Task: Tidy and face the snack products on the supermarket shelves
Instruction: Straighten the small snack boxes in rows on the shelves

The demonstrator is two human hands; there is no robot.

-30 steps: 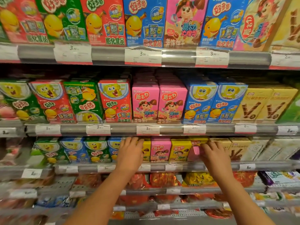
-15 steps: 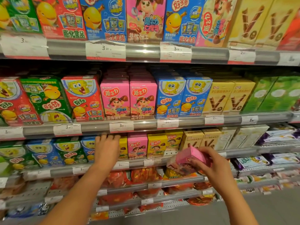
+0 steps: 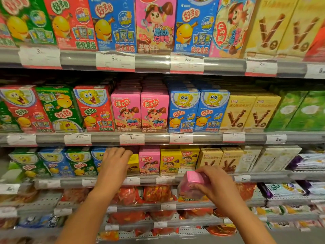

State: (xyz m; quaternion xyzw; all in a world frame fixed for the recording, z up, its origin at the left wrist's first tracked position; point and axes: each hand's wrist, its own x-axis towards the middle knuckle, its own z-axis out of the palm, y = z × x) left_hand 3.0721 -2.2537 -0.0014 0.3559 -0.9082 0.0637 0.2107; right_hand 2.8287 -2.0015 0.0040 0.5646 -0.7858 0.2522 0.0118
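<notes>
**Pink box pulled off shelf**

Right hand [image 3: 215,186] now grips the pink box [image 3: 192,184], out in front of the shelf edge [image 3: 207,176]; a second ago it sat in the row. Left hand [image 3: 114,166], fingers relaxed, rests on the yellow box [image 3: 134,163]. Likely re-slotting into pink facing.

Grey metal shelving [image 3: 154,61] fills the frame from edge to edge, its tiers running across as horizontal bands. Each shelf edge carries a clear plastic rail holding white price labels [image 3: 115,61] with red lower strips. The recess above the middle tier lies in deep shadow. In the lower part of the frame the tiers are perforated grey panels [image 3: 175,232]. At lower right a strip of plain grey floor [image 3: 299,237] shows, evenly lit.
</notes>
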